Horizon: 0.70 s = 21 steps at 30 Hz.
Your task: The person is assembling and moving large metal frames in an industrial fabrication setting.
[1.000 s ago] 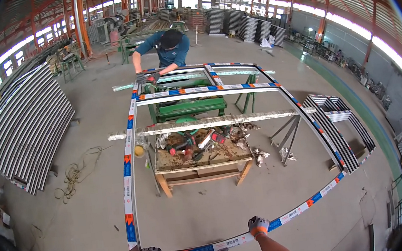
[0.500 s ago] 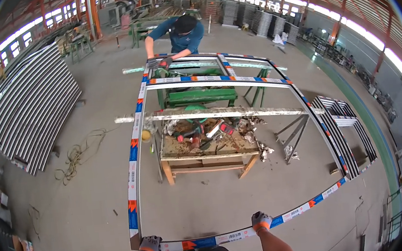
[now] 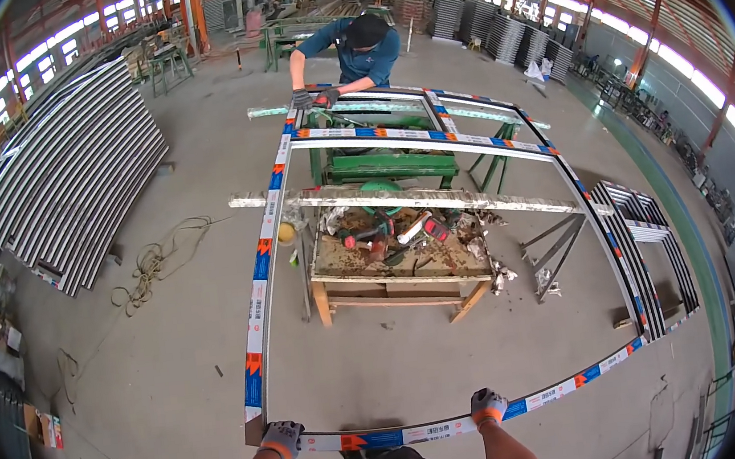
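The person's left hand [image 3: 280, 439], in a grey glove with an orange cuff, is closing around the near rail of a large rectangular metal window frame wrapped in white, blue and orange protective tape [image 3: 258, 277], gripping it right beside the near-left corner at about seven o'clock in the view. The right hand [image 3: 488, 405], gloved the same way, is clamping the same rail further along, at about five o'clock, well apart from the left hand.

The frame is stretching away from the hands toward twelve o'clock, its far part crossed by an inner bar and a short upright divider. It is lying over a low wooden workbench littered with tools and scraps [image 3: 400, 266], a green steel stand [image 3: 390, 166] behind it, and a long silvery foil-wrapped bar [image 3: 409, 199] running across from nine to three o'clock.

At twelve o'clock a co-worker in a blue top and dark cap [image 3: 354, 49] is bending over the far rail, both gloved hands resting on its left corner.

At nine o'clock a leaning stack of long grey metal profiles [image 3: 67, 180] is standing on the concrete floor [image 3: 175, 357], with a loose coil of rope [image 3: 156, 265] between it and the frame. At three o'clock smaller dark frames [image 3: 648, 254] are lying flat on the floor.
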Motion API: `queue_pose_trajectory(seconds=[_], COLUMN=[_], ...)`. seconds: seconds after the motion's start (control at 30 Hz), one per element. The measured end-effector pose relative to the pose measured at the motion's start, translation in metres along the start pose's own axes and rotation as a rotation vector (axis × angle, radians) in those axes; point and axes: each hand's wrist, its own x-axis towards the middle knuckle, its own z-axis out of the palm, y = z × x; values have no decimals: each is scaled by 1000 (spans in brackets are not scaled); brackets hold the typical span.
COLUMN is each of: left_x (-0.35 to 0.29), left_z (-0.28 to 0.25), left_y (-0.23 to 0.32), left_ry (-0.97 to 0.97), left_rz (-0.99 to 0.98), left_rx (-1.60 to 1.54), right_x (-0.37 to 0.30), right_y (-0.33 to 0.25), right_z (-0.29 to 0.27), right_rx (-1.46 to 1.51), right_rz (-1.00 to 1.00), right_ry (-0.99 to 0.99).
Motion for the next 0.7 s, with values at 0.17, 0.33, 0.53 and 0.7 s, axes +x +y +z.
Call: queue_pose_trajectory(seconds=[0.17,0.33,0.53,0.7], left_x=[-2,1,1,4], left_z=[-6,1,10,11], left_y=[5,2,-3,-2], left_ry=[-4,28,26,-3], left_rz=[-18,8,31,-1], left_rx=[-25,-2,12,8], right_x=[0,2,2,2], right_y=[4,5,2,7], right_z=[7,10,7,15], right_rx=[-9,-10,-6,-13], right_rz=[-9,0,2,-6], right_ry=[4,-13,-9,-1])
